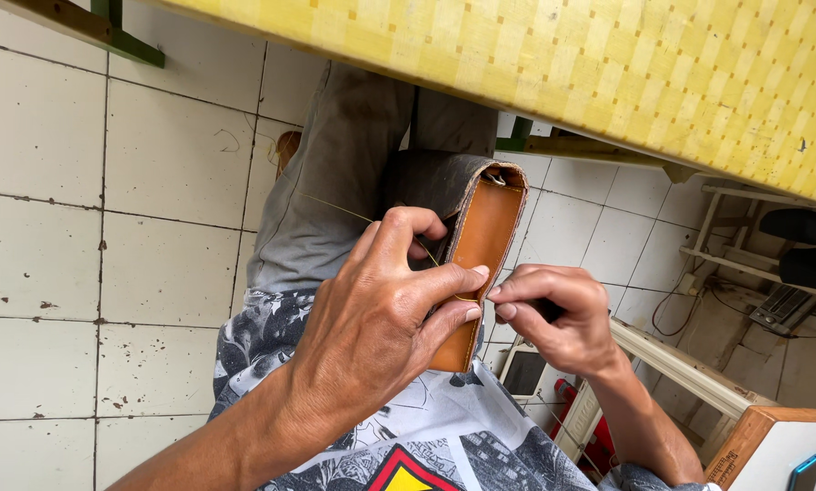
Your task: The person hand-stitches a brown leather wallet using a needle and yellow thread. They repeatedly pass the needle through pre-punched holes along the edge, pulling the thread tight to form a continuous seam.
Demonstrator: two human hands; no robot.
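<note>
White tiled floor (pixel 108 227), tan leather piece (pixel 480 245) pinched between left hand (pixel 380 318), right hand (pixel 553 314)

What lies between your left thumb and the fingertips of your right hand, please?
In the head view, the edge of the tan leather piece sits between the left hand and right hand, with a thin yellow thread running to it.

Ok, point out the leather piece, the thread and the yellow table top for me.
leather piece (pixel 487 232), head view, on its tan inner face.
thread (pixel 340 207), head view, on the thin strand crossing the grey trouser leg.
yellow table top (pixel 608 64), head view, on its chequered surface.
</note>
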